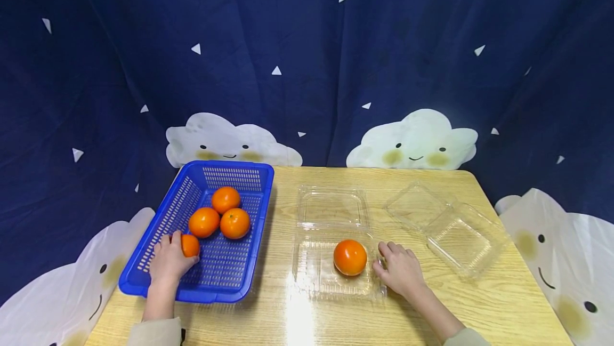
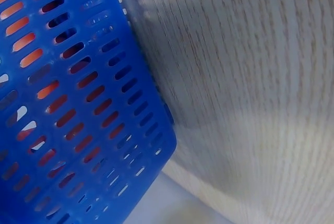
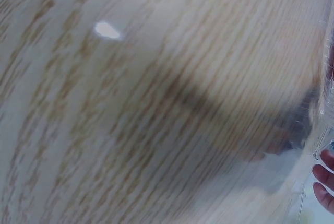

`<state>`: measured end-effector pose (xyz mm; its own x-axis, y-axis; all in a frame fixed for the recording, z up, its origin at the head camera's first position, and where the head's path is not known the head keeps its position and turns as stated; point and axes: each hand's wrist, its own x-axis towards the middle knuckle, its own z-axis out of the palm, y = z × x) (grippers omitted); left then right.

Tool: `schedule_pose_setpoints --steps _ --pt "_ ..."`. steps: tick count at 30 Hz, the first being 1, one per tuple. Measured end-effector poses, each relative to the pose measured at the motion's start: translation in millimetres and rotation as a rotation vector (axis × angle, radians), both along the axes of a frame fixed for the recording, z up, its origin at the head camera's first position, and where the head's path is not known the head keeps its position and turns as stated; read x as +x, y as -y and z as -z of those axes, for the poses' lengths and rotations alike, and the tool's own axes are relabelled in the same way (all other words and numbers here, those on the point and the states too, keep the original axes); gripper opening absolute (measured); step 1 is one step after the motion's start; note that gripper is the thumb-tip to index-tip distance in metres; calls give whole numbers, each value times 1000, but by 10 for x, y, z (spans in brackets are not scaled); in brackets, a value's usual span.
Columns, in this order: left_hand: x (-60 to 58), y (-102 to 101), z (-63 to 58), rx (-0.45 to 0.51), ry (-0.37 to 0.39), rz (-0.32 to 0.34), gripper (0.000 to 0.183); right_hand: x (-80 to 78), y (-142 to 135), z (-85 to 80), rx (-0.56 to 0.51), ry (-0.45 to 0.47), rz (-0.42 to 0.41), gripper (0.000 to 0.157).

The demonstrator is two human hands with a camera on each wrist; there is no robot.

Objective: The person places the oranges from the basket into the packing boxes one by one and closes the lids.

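Note:
My left hand [image 1: 169,260] reaches into the blue plastic basket [image 1: 242,268] and grips an orange [image 1: 191,246] near its front left corner. The hand hides part of that fruit. In the head view, a single orange [image 1: 350,257] sits in the front half of an opened clear plastic clamshell container [image 1: 312,263]. Beside that container's right edge is my right hand [image 1: 399,270], its fingers loosely bent at the rim. In the right wrist view only some fingertips [image 3: 324,176] show, close to the clear plastic.
Three more oranges [image 1: 226,200] lie together in the basket, beyond my left hand. A second opened clear container [image 1: 462,236] lies at the right of the wooden table [image 1: 288,175]. Behind hangs a dark blue curtain [image 1: 307,95] with cloud prints.

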<state>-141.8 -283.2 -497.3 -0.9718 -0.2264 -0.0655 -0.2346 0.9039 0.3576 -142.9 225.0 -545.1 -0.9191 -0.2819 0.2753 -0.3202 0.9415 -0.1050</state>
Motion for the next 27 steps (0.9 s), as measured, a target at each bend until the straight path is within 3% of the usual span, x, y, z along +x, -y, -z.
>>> schedule_pose_setpoints --steps 17,27 --pt "9 -14 -18 6 -31 -5 74 6 8 -6 -3 -24 -8 23" --pt "15 -39 -81 6 -138 -43 73 -5 -2 9 -2 -6 -2 24"
